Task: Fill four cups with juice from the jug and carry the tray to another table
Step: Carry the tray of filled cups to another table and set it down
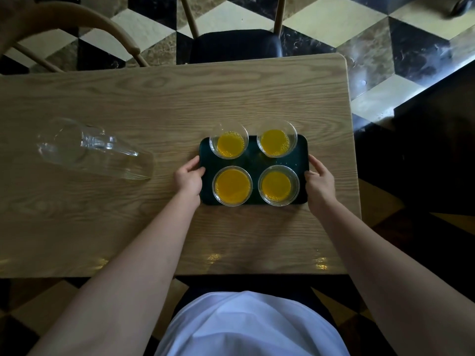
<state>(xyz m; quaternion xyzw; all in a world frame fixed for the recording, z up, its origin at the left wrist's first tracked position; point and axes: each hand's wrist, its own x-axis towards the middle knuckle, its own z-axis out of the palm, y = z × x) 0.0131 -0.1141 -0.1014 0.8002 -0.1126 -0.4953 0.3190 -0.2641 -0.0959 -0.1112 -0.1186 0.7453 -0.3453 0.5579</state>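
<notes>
Orange juice fills all four cups point(232, 185) on the dark tray point(253, 160), which sits on the desk point(128, 104). I have my left hand point(189, 177) and right hand point(319, 179) curled round its short ends, a balanced grip for a level lift. Well to the left stands the jug point(95, 150), empty, clear of my path.

Four cups point(256, 163) stood two by two on a tray point(253, 160) on the table point(154, 98); the jug point(95, 150) stood well left; a chair point(235, 44) behind.
</notes>
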